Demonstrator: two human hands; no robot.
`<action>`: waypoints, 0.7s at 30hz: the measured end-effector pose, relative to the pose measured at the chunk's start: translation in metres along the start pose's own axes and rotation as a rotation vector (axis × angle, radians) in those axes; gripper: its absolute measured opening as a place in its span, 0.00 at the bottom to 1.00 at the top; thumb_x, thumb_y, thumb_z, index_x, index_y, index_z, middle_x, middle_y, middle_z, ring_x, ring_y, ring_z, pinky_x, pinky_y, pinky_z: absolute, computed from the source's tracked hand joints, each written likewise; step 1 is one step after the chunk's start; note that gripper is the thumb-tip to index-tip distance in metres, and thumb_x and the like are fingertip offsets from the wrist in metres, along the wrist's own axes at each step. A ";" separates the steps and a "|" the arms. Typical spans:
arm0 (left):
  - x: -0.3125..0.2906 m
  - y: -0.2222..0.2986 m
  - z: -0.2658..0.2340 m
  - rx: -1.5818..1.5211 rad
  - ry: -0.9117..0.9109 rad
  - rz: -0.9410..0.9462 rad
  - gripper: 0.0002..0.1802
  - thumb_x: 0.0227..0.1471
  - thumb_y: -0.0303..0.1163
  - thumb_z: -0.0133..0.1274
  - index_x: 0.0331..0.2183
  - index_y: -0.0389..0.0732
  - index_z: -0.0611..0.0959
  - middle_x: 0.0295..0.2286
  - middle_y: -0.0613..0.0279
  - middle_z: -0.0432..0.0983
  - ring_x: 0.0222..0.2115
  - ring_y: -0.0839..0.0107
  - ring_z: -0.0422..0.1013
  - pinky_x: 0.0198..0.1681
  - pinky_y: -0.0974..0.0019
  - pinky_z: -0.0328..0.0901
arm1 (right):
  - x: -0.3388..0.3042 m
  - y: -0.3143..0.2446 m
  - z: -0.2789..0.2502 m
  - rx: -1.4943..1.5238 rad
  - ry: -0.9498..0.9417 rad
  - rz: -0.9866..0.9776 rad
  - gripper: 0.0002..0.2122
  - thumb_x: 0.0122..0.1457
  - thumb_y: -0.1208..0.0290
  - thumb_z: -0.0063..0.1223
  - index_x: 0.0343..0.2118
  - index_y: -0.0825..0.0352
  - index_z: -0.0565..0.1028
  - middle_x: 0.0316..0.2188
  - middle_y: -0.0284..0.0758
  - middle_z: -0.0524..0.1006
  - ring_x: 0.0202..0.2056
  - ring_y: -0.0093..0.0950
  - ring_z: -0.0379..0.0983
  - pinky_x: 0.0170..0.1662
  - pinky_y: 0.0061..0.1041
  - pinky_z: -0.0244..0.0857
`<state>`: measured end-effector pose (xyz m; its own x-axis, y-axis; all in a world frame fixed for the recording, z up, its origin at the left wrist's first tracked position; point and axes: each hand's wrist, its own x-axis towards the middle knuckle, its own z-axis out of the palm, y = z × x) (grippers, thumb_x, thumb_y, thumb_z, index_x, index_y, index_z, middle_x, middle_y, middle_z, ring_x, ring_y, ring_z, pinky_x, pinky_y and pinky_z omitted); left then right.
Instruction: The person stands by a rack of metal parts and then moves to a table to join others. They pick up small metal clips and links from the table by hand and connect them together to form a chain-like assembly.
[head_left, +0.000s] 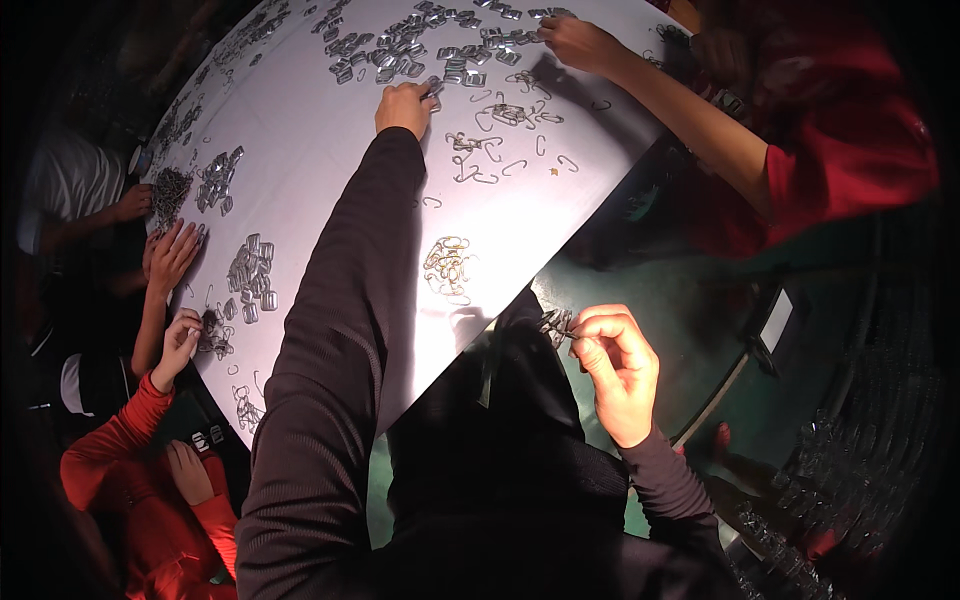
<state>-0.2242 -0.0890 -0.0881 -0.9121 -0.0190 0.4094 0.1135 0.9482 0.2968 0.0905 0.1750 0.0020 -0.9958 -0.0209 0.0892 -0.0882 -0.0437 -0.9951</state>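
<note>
Metal pieces (556,324) jut toward table (295,125), axes mixed; right hand (620,365) beside it pinches them; left hand (403,108) atop, grip unclear.

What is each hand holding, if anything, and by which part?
Right hand: a bunch of thin silver-grey metal pieces, pinched at the right edge between thumb and fingers. Left hand: fingertips at a flat silver metal piece; hold cannot be told.

right side, we see a co-worker's red top (840,130); left side, a white shirt (78,185) and an orange-red top (110,445). we also get green floor (700,325), a white rectangular panel (775,320) and, lower right, a shiny pile (850,450), too dark to identify.
</note>
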 end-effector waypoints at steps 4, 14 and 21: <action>-0.003 -0.023 -0.005 0.046 0.022 0.093 0.10 0.46 0.33 0.55 0.35 0.45 0.83 0.32 0.55 0.77 0.32 0.56 0.73 0.39 0.58 0.67 | -0.001 0.006 -0.003 0.095 -0.037 0.040 0.02 0.55 0.82 0.48 0.31 0.71 0.70 0.34 0.34 0.70 0.28 0.17 0.69 0.28 0.14 0.63; -0.193 0.115 -0.140 -1.150 -0.326 -0.347 0.12 0.49 0.28 0.56 0.36 0.32 0.78 0.27 0.63 0.76 0.28 0.82 0.69 0.33 0.78 0.64 | -0.006 0.027 0.004 0.216 -0.017 0.034 0.05 0.56 0.84 0.46 0.36 0.72 0.69 0.32 0.38 0.72 0.29 0.24 0.73 0.30 0.19 0.70; -0.250 0.150 -0.167 -1.236 -0.308 -0.497 0.07 0.49 0.23 0.55 0.34 0.32 0.80 0.29 0.63 0.75 0.26 0.83 0.69 0.29 0.80 0.64 | -0.007 0.022 0.023 0.339 0.010 0.083 0.06 0.55 0.82 0.50 0.33 0.69 0.66 0.30 0.36 0.75 0.28 0.22 0.74 0.28 0.17 0.68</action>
<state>0.0864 0.0052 -0.0017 -0.9911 -0.0470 -0.1242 -0.1224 -0.0398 0.9917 0.0965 0.1513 -0.0201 -0.9996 -0.0283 0.0067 0.0043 -0.3712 -0.9285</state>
